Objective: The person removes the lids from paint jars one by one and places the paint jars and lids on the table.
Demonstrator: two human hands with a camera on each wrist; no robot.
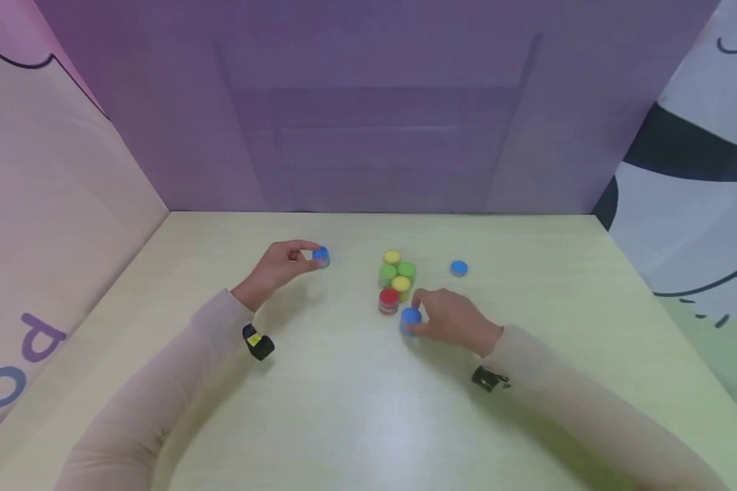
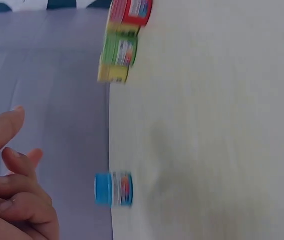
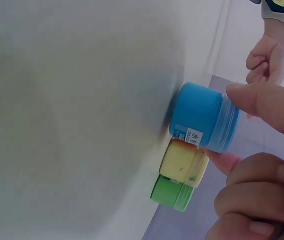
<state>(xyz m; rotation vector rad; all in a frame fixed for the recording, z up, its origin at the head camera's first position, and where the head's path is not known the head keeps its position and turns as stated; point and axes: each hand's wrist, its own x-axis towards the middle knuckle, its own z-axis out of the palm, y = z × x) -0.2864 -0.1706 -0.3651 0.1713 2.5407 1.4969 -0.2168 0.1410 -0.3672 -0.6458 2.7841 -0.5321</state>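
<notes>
A bunch of five jars (image 1: 394, 275) stands midway between the tabletop's (image 1: 344, 423) side edges, nearer the far edge. A rear jar (image 1: 392, 257) is behind a side-by-side pair (image 1: 387, 275); before them comes a fourth jar (image 1: 400, 286), then a foremost jar (image 1: 389, 301) slightly left. Right of that and farther from the far edge, a sixth jar (image 1: 411, 321) is between the right hand's (image 1: 453, 319) thumb and finger. A lone piece (image 1: 459, 268) — jar or lid, too small to tell — lies toward the right edge. Left of the bunch, near the far edge, stands an outlying jar (image 1: 321, 256), the left hand (image 1: 278, 268) just beside it.
</notes>
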